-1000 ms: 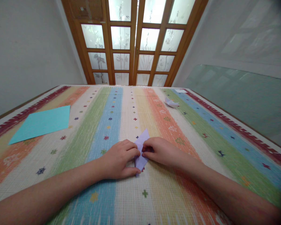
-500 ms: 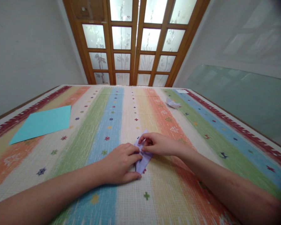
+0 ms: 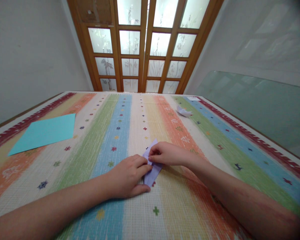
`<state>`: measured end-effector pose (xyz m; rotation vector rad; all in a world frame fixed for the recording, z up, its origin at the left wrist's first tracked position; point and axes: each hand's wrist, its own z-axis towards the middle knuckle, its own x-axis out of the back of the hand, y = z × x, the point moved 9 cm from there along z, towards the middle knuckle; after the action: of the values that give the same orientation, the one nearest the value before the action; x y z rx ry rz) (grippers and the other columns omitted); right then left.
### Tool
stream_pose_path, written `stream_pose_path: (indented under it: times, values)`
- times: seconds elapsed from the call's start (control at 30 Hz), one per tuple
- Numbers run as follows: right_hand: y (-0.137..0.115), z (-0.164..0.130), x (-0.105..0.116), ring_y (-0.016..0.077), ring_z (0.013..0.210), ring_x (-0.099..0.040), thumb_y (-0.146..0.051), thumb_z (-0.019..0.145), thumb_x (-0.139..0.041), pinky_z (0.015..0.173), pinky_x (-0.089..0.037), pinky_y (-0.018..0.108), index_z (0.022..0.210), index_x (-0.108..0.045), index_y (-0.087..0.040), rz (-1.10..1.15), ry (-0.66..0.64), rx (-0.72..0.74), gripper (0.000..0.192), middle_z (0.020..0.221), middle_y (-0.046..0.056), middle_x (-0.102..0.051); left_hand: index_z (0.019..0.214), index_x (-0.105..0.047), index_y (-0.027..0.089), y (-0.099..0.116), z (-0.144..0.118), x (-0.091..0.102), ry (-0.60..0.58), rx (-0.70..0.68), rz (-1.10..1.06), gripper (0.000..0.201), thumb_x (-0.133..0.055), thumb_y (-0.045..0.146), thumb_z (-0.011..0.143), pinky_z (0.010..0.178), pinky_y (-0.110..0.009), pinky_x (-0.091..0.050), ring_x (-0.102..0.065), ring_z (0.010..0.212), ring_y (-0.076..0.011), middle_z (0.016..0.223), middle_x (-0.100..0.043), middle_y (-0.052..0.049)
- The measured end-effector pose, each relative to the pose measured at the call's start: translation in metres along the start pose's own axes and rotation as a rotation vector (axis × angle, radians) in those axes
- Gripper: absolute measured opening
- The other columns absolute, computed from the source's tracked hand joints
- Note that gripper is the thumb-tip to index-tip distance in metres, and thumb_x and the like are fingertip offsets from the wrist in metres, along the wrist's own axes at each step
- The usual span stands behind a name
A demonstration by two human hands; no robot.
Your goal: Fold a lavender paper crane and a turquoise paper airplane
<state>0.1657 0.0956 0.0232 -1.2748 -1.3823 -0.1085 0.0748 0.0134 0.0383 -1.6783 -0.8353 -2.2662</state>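
Note:
A small lilac folded paper [image 3: 153,171] lies on the striped mat [image 3: 130,123] in front of me. My left hand [image 3: 128,176] rests flat on its left side, fingers pressing the paper down and thumb by its near tip. My right hand [image 3: 165,154] pinches the upper part of the paper between thumb and fingertips. Much of the paper is hidden under both hands; only its far tip and near right edge show.
A turquoise paper sheet [image 3: 43,132] lies flat at the left. A small white folded paper figure [image 3: 183,111] sits far right on the mat, with a white slip [image 3: 193,98] beyond it. Wooden glazed doors [image 3: 142,46] stand behind; a glass panel [image 3: 252,103] leans at the right.
My right hand moved from beside the paper's middle up onto its far part and now pinches there. The left hand stayed pressing the paper. The view shifted slightly.

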Motion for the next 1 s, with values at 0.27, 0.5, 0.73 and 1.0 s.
stream_pose_path:
  times: [0.27,0.5,0.73,1.0]
  values:
    - [0.005,0.003,-0.004,0.0113,0.058,-0.053,-0.033,0.086,-0.062,0.052,-0.033,0.024,0.082,-0.069,-0.018,-0.013,0.021,-0.023,0.017,0.069,0.0,-0.066,0.123,-0.06,0.012,0.004,0.0,0.005,0.03,-0.049,-0.013,0.047,-0.066,0.043,0.089,0.095,-0.046,-0.051,-0.06,0.107,-0.0295,0.118,-0.064,-0.016]
    - [0.003,0.0,0.001,0.0126,0.061,-0.055,-0.034,0.087,-0.062,0.054,-0.032,0.026,0.082,-0.069,-0.018,-0.064,0.132,-0.024,0.018,0.072,0.001,-0.068,0.112,-0.067,0.014,0.012,-0.005,0.008,0.085,-0.263,-0.05,0.024,-0.054,0.016,0.093,0.097,-0.039,-0.052,-0.063,0.106,-0.0236,0.111,-0.071,-0.011]
    - [-0.001,-0.005,0.001,0.015,0.066,-0.058,-0.037,0.09,-0.061,0.058,-0.032,0.028,0.083,-0.069,-0.019,-0.159,0.217,-0.007,0.021,0.079,0.003,-0.071,0.114,-0.069,0.015,0.014,-0.01,0.008,0.032,-0.349,-0.071,0.031,-0.053,0.012,0.088,0.096,-0.039,-0.054,-0.065,0.107,-0.0246,0.114,-0.072,-0.011]
    - [-0.006,-0.008,-0.003,0.0155,0.067,-0.056,-0.037,0.093,-0.057,0.058,-0.029,0.028,0.082,-0.066,-0.019,-0.265,0.241,0.024,0.023,0.079,0.005,-0.07,0.11,-0.071,0.016,0.014,-0.009,0.009,0.008,-0.359,-0.063,0.031,-0.053,0.012,0.085,0.095,-0.039,-0.054,-0.065,0.103,-0.0255,0.113,-0.073,-0.011]
